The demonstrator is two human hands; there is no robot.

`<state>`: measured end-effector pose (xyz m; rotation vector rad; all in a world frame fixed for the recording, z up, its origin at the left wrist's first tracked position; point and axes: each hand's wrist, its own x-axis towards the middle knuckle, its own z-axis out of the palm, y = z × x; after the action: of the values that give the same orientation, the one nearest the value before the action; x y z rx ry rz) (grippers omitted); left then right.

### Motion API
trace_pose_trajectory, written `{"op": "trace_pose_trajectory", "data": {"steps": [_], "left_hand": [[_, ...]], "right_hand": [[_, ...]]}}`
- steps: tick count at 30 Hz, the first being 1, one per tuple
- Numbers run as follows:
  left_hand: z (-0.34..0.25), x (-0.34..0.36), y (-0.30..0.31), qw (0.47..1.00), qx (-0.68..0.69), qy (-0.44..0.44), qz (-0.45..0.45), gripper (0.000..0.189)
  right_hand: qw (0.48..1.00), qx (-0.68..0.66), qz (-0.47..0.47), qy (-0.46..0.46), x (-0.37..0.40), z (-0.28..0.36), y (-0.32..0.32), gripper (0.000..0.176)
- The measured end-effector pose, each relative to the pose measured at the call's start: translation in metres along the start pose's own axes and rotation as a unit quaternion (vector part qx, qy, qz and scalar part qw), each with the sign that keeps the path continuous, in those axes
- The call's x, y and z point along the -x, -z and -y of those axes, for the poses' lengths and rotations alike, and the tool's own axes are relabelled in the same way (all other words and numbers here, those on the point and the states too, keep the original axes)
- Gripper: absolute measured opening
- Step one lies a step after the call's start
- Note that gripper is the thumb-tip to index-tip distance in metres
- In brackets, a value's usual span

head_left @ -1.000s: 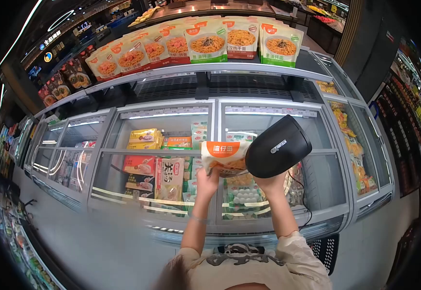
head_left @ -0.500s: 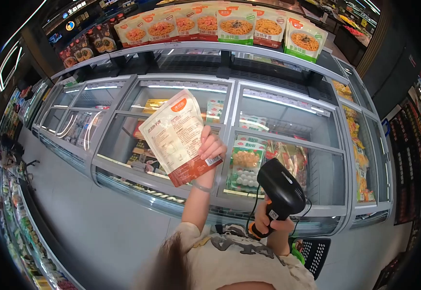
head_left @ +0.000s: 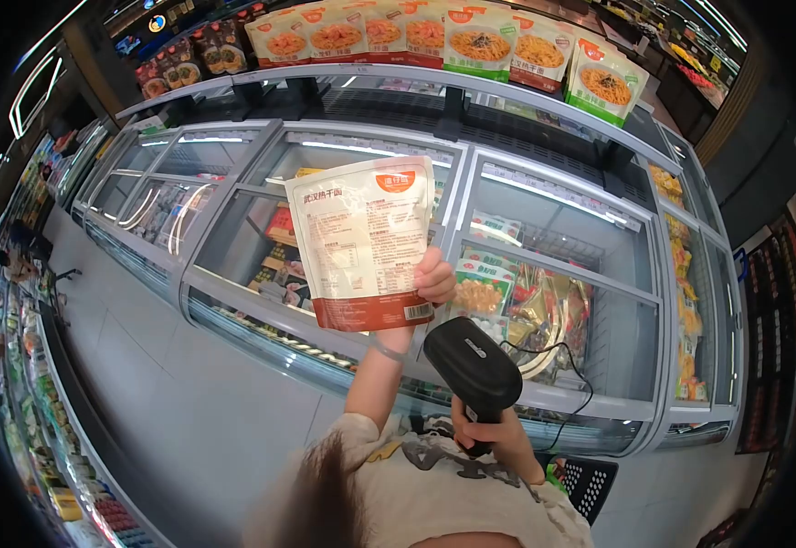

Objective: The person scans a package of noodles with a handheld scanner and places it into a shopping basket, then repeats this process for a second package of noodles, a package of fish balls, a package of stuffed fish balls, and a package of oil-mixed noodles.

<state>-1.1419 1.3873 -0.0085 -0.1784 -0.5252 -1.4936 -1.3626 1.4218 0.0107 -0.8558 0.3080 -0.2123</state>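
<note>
A white food pouch (head_left: 361, 242) with a red-brown bottom band stands nearly upright, its printed text side facing me. My left hand (head_left: 434, 277) pinches its right edge, just above the barcode in the lower right corner. Below and to the right, my right hand (head_left: 498, 434) is wrapped round the handle of a black handheld scanner (head_left: 473, 363). The scanner's head points up and left toward the pouch's lower right corner, with a gap between them. A thin black cable runs from it to the right.
Glass-topped freezers (head_left: 580, 265) with packaged food stretch across the middle. Above them a shelf (head_left: 379, 71) holds a row of standing noodle pouches (head_left: 477, 41). A black perforated basket (head_left: 590, 484) is at the lower right. Stocked shelves line the left, with a person (head_left: 19, 265) nearby.
The pouch has turned more upright and moved slightly right. The scanner has shifted left and down, and its head now tilts toward the pouch. The view has moved a little.
</note>
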Motion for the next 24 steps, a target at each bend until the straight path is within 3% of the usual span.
{"op": "trace_pose_trajectory", "data": {"steps": [12, 24], "left_hand": [[-0.002, -0.003, 0.015, 0.997, 0.012, -0.002, 0.075, 0.030], [0.001, -0.005, 0.015, 0.996, 0.015, 0.002, 0.084, 0.032]], "right_hand": [[0.999, 0.034, 0.014, -0.004, -0.001, 0.000, 0.003, 0.033], [0.997, 0.059, 0.012, -0.039, 0.000, 0.005, -0.002, 0.021]]}}
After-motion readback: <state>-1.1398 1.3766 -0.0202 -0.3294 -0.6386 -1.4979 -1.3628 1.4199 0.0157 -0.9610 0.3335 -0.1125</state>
